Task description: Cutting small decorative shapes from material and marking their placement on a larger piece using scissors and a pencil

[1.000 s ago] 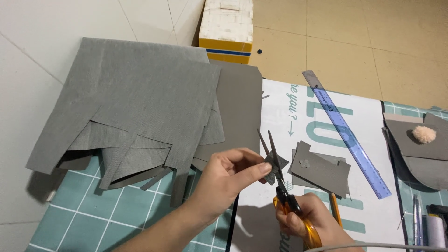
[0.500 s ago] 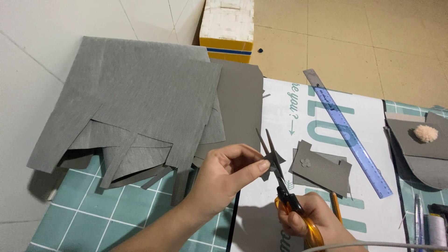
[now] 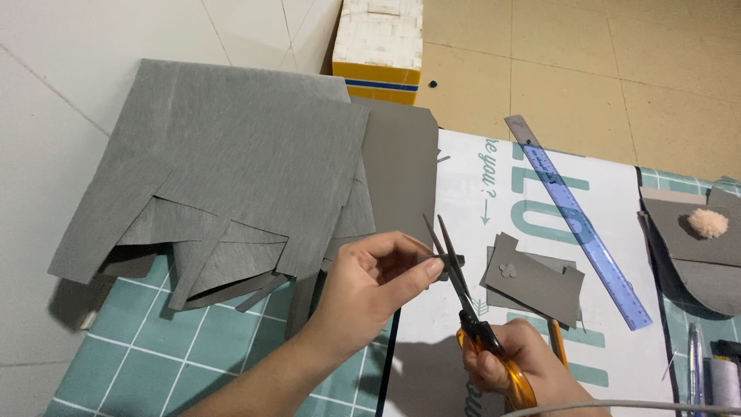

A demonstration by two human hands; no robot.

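Observation:
My left hand [image 3: 370, 286] pinches a small grey paper piece [image 3: 454, 261] between thumb and fingers. My right hand [image 3: 521, 363] grips orange-handled scissors [image 3: 461, 286] whose blades stand slightly apart, pointing up and closing around that small piece. A little to the right lies a stack of cut grey card pieces [image 3: 532, 279] on a white printed sheet [image 3: 494, 185]. A large sheet of grey paper [image 3: 231, 170], cut with jagged notches along its lower edge, lies to the left.
A blue transparent ruler [image 3: 575, 220] lies diagonally at the right. A teal gridded cutting mat [image 3: 154, 355] is under the grey paper. Grey shapes with a peach pompom [image 3: 707, 222] sit at far right, pens [image 3: 698, 363] below them. A white and yellow box [image 3: 380, 46] stands on the floor behind.
Both hands have stayed almost in place; the scissors' blades have shifted slightly around the small grey piece.

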